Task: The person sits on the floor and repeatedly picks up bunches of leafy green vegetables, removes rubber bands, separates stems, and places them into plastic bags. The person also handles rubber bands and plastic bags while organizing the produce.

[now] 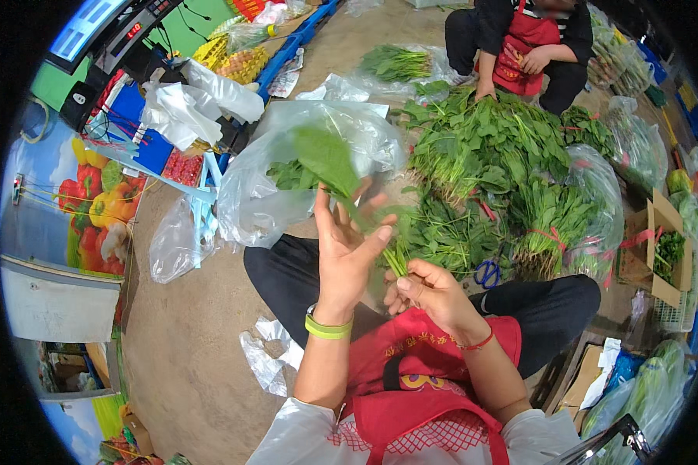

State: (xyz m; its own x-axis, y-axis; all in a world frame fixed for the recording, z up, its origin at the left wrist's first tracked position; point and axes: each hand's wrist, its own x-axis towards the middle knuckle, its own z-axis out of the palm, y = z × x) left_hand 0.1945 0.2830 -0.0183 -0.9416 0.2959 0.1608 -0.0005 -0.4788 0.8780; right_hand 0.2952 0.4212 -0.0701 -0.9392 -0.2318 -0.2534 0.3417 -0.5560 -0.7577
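Observation:
My right hand (430,297) is closed around the thin green stems of a small bunch of leafy greens (323,161), above my lap. The bunch slants up to the left, and its broad leaves are smeared by motion. Beside the stems, my left hand (343,252) has its thumb and fingers spread, partly blurred; whether it touches the greens is unclear. Just beyond it lies a clear plastic bag (248,190) with more greens (293,175) inside. A large heap of leafy greens (481,147) spreads on the floor ahead to the right.
Blue-handled scissors (487,273) lie by my right knee. Bundles tied with red ribbon (551,235) stand near the heap. Across it crouches a person in a red apron (520,46), one hand at the greens. At right is a cardboard box (663,252); scraps of plastic (267,360) lie at left.

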